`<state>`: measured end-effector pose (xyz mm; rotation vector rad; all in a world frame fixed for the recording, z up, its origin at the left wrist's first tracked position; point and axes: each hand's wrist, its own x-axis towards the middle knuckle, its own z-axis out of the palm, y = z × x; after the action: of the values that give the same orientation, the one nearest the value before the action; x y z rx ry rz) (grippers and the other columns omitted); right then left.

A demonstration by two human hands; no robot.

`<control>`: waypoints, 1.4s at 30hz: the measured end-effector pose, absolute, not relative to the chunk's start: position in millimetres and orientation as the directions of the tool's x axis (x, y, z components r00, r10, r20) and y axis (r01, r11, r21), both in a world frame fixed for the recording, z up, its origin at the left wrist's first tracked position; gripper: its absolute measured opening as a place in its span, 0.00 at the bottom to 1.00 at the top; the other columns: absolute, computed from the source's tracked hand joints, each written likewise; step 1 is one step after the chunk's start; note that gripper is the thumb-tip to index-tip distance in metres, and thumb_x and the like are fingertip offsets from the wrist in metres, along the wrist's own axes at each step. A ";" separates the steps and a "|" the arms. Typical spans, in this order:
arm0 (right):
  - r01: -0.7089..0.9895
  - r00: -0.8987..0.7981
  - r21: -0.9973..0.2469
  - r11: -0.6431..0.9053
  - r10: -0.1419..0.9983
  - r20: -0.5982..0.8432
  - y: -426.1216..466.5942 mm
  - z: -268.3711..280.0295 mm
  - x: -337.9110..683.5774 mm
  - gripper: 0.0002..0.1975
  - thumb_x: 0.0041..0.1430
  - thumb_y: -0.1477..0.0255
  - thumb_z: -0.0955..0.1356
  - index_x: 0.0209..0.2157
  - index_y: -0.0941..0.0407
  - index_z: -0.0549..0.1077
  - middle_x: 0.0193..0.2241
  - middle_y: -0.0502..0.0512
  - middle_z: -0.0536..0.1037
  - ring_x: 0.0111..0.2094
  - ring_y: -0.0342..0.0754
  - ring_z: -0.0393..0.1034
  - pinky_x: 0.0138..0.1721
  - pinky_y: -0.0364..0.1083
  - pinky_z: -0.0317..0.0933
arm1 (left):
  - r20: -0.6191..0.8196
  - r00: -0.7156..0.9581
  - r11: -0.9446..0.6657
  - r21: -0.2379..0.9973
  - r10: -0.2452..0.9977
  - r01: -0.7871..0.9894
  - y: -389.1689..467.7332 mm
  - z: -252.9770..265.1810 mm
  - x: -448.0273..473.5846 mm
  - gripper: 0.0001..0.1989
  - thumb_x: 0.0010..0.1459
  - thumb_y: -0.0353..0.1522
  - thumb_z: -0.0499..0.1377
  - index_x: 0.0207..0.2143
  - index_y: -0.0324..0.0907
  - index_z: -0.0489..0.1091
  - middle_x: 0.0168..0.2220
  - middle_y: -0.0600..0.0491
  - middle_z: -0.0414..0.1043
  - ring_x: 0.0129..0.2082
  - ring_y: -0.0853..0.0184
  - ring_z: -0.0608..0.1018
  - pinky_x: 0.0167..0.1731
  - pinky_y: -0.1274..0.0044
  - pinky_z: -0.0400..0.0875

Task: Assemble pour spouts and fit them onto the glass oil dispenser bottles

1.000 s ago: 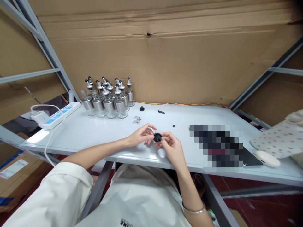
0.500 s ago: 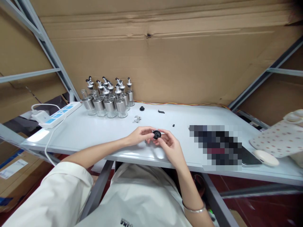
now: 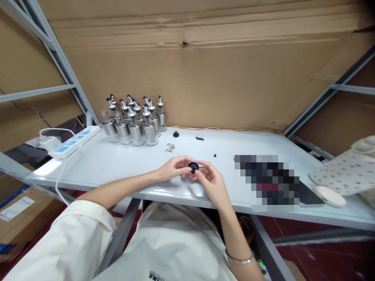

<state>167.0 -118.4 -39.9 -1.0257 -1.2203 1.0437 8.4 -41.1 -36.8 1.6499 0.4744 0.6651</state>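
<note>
Between my two hands, just above the front of the table, is a small round black cap-like part (image 3: 193, 167). My left hand (image 3: 175, 168) grips its left side with thumb and fingers. The fingers of my right hand (image 3: 208, 179) close on its right side. Beyond my hands lie a silver pourer piece (image 3: 170, 147), a black stopper (image 3: 175, 134), a thin black lever-shaped piece (image 3: 200, 138) and a tiny black plug (image 3: 215, 155). The underside of the held part is hidden by my fingers.
Several glass bottles with metal sleeves (image 3: 136, 130), most topped with pourers, stand at the back left. A white power strip (image 3: 74, 141) lies left of them. To the right are a blurred-out item (image 3: 266, 179), a cream oval object (image 3: 330, 195) and a dotted white item (image 3: 345, 169).
The round black part has shifted and tilted very slightly between my fingers. Both hands stay in nearly the same place, and the things on the table have not moved.
</note>
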 end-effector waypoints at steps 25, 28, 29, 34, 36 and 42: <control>-0.018 0.023 -0.992 0.122 0.992 0.122 -117.8 -40.1 167.3 0.15 0.44 0.66 0.71 0.34 0.56 0.68 0.25 0.53 0.78 0.26 0.45 0.72 0.31 0.45 0.67 | 0.132 0.792 -0.236 0.972 0.596 0.016 -46.1 -32.4 8.7 0.20 0.49 0.42 0.62 0.35 0.39 0.58 0.26 0.56 0.68 0.22 0.77 0.65 0.23 0.83 0.55; 0.002 0.018 -0.991 0.133 0.991 0.133 -118.2 -39.3 167.4 0.14 0.43 0.68 0.70 0.33 0.56 0.67 0.25 0.52 0.77 0.26 0.44 0.71 0.31 0.44 0.66 | 0.158 0.808 -0.252 0.968 0.568 -0.012 -47.3 -31.9 8.6 0.16 0.50 0.38 0.60 0.34 0.39 0.58 0.25 0.56 0.68 0.24 0.75 0.67 0.24 0.83 0.55; 0.007 0.018 -0.991 0.137 0.990 0.137 -118.4 -39.2 167.4 0.13 0.43 0.68 0.70 0.33 0.56 0.67 0.25 0.52 0.77 0.25 0.44 0.71 0.31 0.44 0.66 | 0.161 0.810 -0.257 0.966 0.565 -0.013 -47.6 -31.6 8.5 0.15 0.50 0.37 0.60 0.33 0.39 0.58 0.25 0.57 0.67 0.23 0.75 0.66 0.24 0.83 0.55; 0.008 0.014 -0.991 0.134 0.991 0.134 -119.2 -40.3 166.9 0.13 0.43 0.70 0.69 0.34 0.56 0.67 0.24 0.50 0.76 0.26 0.44 0.71 0.31 0.43 0.66 | 0.135 0.800 -0.293 0.954 0.585 0.054 -48.7 -30.0 7.0 0.12 0.47 0.32 0.58 0.32 0.40 0.58 0.23 0.60 0.65 0.22 0.77 0.64 0.23 0.83 0.52; 0.007 0.005 -0.991 0.133 0.991 0.133 -119.5 -40.4 166.9 0.13 0.43 0.71 0.69 0.34 0.56 0.67 0.24 0.51 0.76 0.26 0.44 0.71 0.31 0.43 0.66 | 0.131 0.796 -0.314 0.946 0.591 0.077 -48.7 -29.8 6.6 0.11 0.47 0.31 0.57 0.32 0.40 0.58 0.23 0.60 0.65 0.21 0.77 0.62 0.22 0.83 0.51; 0.020 -0.006 -0.989 0.147 0.989 0.147 -120.0 -39.7 167.3 0.12 0.44 0.71 0.69 0.33 0.56 0.67 0.25 0.52 0.76 0.26 0.44 0.71 0.31 0.44 0.67 | 0.161 0.794 -0.394 0.913 0.587 0.106 -47.7 -31.1 6.1 0.09 0.46 0.30 0.56 0.31 0.40 0.58 0.21 0.61 0.63 0.20 0.78 0.59 0.21 0.83 0.52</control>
<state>167.3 -120.0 -39.7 -1.1114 -1.2939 1.0933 6.1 -47.7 -31.1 1.9309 0.5222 0.5725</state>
